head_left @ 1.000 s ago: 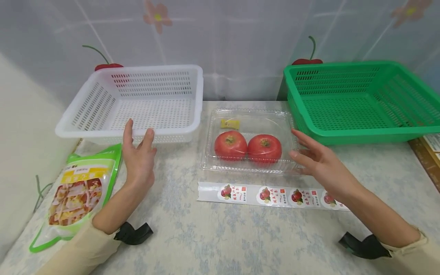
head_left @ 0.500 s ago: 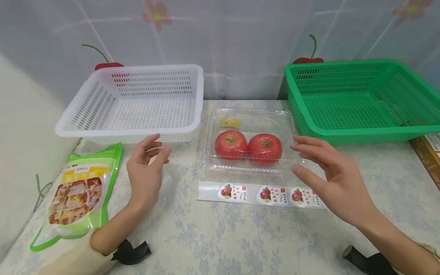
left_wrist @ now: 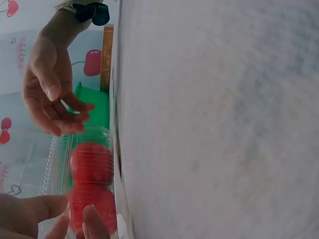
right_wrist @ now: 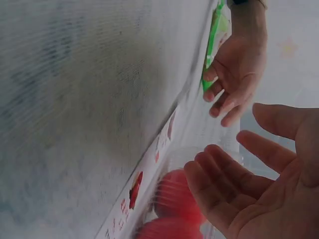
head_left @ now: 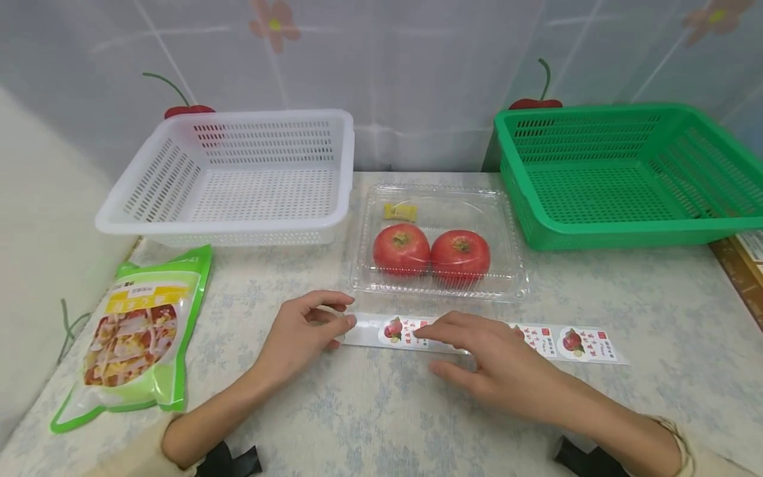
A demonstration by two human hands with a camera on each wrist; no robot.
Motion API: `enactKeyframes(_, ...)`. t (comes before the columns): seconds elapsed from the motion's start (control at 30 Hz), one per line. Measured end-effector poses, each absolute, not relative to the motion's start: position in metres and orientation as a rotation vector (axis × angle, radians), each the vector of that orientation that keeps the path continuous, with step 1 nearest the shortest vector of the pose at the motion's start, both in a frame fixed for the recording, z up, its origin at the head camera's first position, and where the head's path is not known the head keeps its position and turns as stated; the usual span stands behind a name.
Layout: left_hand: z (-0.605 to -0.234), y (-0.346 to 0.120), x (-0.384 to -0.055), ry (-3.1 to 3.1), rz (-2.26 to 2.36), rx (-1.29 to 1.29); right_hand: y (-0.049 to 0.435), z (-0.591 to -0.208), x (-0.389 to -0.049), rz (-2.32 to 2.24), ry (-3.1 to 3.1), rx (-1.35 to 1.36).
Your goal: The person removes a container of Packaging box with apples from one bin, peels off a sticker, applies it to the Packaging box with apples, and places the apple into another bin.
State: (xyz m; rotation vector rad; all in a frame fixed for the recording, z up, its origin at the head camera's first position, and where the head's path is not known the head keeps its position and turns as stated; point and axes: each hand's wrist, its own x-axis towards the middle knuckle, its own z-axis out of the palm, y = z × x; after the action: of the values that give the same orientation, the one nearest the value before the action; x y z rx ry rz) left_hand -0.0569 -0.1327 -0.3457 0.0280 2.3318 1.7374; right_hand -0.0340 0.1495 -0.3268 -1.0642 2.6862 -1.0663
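Observation:
A white strip of apple-print stickers point(head_left: 366, 330) lies across the table in the head view. Over its left end is my left hand point(head_left: 304, 331), thumb and forefinger apart, holding nothing. My right hand point(head_left: 497, 364) hovers over the strip's middle, fingers loosely bent, and hides some of the stickers. The right wrist view also shows that right hand point(right_wrist: 274, 189) with spread, unloaded fingers above the table. Behind the strip sits a lidded clear plastic box point(head_left: 507, 265) with two red apples point(head_left: 402, 248) and a small yellow packet point(head_left: 400, 212) showing through it.
A white plastic basket point(head_left: 238, 230) stands at the back left, a green basket point(head_left: 626, 232) at the back right. On the left lies a green-edged food bag point(head_left: 134, 344). A printed curtain point(head_left: 417, 79) hangs behind the table.
Both hands have come toward the table's middle: the left moved right to the strip's left end, the right moved left from beside the clear box to over the strip. The boxed apples stayed put.

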Motion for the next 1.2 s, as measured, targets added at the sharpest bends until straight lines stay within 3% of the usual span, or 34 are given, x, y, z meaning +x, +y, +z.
enactKeyframes(0.37, -0.361, -0.13, -0.065, 2.453, 1.378, 0.33, 0.117, -0.342, -0.059, -0.903, 2.571, -1.036)
enactKeyframes(1.2, -0.355, -0.125, -0.068, 2.568, 0.979, 0.523, 0.12, -0.354, -0.076, -0.978, 2.456, -0.957)
